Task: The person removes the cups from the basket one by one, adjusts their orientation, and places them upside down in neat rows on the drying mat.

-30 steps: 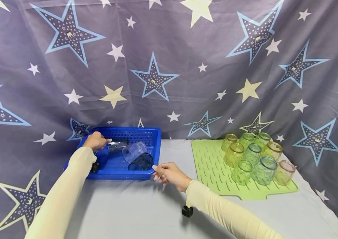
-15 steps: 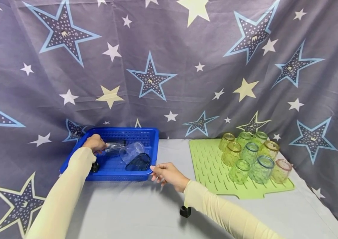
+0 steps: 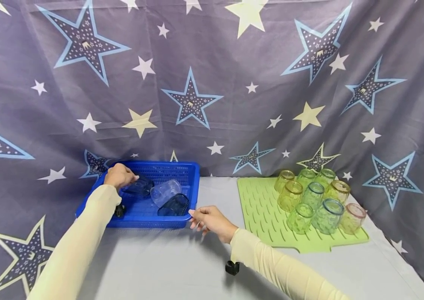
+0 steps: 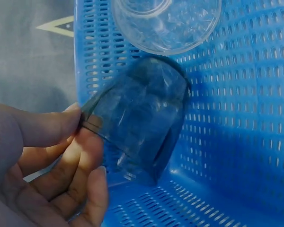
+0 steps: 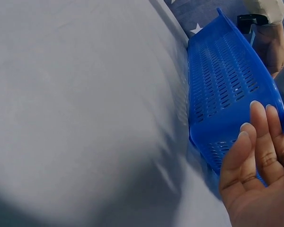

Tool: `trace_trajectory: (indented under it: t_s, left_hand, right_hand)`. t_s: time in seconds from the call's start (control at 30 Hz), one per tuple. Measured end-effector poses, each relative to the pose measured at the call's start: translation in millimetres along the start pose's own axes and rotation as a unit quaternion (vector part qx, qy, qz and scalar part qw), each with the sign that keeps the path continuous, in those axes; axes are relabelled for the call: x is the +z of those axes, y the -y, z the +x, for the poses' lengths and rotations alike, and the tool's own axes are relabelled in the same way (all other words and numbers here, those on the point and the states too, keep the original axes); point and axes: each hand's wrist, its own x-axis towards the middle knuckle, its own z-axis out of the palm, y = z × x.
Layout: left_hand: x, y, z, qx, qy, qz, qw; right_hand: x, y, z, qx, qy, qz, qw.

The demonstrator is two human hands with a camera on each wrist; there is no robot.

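Note:
My left hand (image 3: 119, 176) reaches into the left part of a blue plastic basket (image 3: 148, 222). In the left wrist view its thumb and fingers pinch the edge of a dark blue-grey tinted glass (image 4: 142, 104), which lies tilted near the basket wall. A clear glass (image 3: 165, 192) lies on its side to the right of it, and another dark glass (image 3: 174, 204) lies in the basket's front right corner. My right hand (image 3: 213, 222) pinches the rim at that corner between thumb and fingers, with its other fingers loosely bent outside the wall.
A green ridged drying mat (image 3: 258, 208) lies on the pale tabletop (image 3: 174, 262) at the right. Several yellow, green, blue and pink glasses (image 3: 314, 194) stand close together on its right half. A star-patterned cloth (image 3: 204, 46) hangs right behind the basket and mat.
The dark glass in my left hand has turned and shifted slightly left within the basket. My right hand keeps its hold on the basket rim. The head view has shifted a little.

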Motion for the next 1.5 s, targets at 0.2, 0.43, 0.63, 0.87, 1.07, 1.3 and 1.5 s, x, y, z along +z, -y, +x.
trace_trajectory:
  t_s: [0.2,0.43,0.63,0.87,1.07,1.3,1.5]
  left_hand:
    - [-7.1,-0.2,-14.2,0.017,-0.034,0.042,0.9984]
    - [-7.1,-6.9,-34.4,0.016,-0.060,0.031,0.9976]
    - [-8.4,-10.9,-42.1,0.020,-0.092,0.009,0.9955]
    - [-8.7,-20.9,-48.0,0.030,-0.098,-0.021,0.9945]
    - [-6.2,-29.9,-56.5,0.030,-0.103,-0.052,0.9929]
    - [-2.2,-38.2,-62.8,0.030,-0.072,-0.106,0.9914]
    - [5.7,-43.4,-70.6,0.048,-0.042,-0.116,0.9912]
  right_hand:
    - [4,0,-1.8,-0.006,-0.004,-0.005,1.0000]
    - [5,-3,-3.0,-0.007,-0.001,-0.003,1.0000]
    - [4,-4,-4.1,-0.010,0.001,0.004,0.9999]
    - [3,-5,-1.8,-0.007,0.002,0.009,0.9999]
    - [3,-6,-0.2,-0.005,0.003,0.005,1.0000]
    - [3,-5,-0.9,-0.006,0.005,0.008,0.9999]
    - [3,-5,-0.7,-0.003,0.007,0.010,0.9999]
